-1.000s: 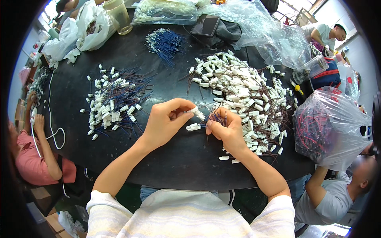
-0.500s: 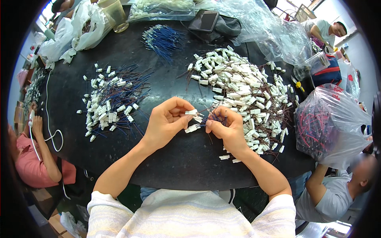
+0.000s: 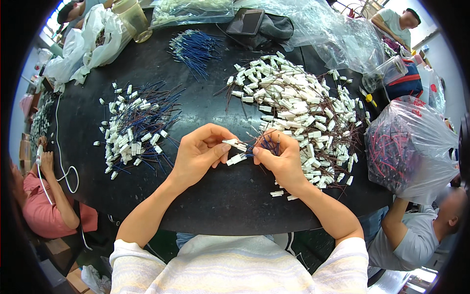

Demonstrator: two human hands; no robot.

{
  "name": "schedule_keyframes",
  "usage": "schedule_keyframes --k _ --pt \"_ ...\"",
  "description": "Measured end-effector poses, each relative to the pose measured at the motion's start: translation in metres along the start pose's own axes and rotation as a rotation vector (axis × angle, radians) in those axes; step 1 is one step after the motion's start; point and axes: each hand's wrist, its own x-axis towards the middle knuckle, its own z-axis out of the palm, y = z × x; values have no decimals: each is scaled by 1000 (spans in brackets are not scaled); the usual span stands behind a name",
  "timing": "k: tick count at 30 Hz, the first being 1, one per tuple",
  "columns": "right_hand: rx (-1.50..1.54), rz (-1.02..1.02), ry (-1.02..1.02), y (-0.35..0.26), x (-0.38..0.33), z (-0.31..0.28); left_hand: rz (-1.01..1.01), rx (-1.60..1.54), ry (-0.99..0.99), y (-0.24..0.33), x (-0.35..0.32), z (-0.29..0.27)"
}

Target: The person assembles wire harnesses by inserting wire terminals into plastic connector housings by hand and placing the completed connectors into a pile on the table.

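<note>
Over the near middle of the black table, my left hand (image 3: 203,152) pinches a white plastic connector (image 3: 235,145) between thumb and forefinger. A second white connector (image 3: 237,159) sits just below it, close to the fingertips of both hands. My right hand (image 3: 281,156) is closed on a small bunch of blue wires (image 3: 268,144), whose ends point toward the connectors. Whether a wire end is inside a connector is too small to tell. Right of my right hand spreads a large pile of white connectors with brown wires (image 3: 303,110).
To the left lies a pile of connectors with blue and brown wires (image 3: 134,130). Loose blue wires (image 3: 195,49) lie at the far side, near a phone (image 3: 246,22). A clear bag of red wires (image 3: 396,147) stands at the right edge. Co-workers sit on both sides.
My head view has shifted slightly. The connector in my left hand is now tilted differently, its wire end nearer the fingers of my right hand. Both hands keep their grips.
</note>
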Motion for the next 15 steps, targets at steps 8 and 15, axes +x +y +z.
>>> schedule_keyframes --k 8,15 --pt "-43 -2 17 1 -1 2 13 77 -12 -2 -3 -1" --pt "-86 -2 10 5 -1 2 49 186 -35 -3 -5 4"
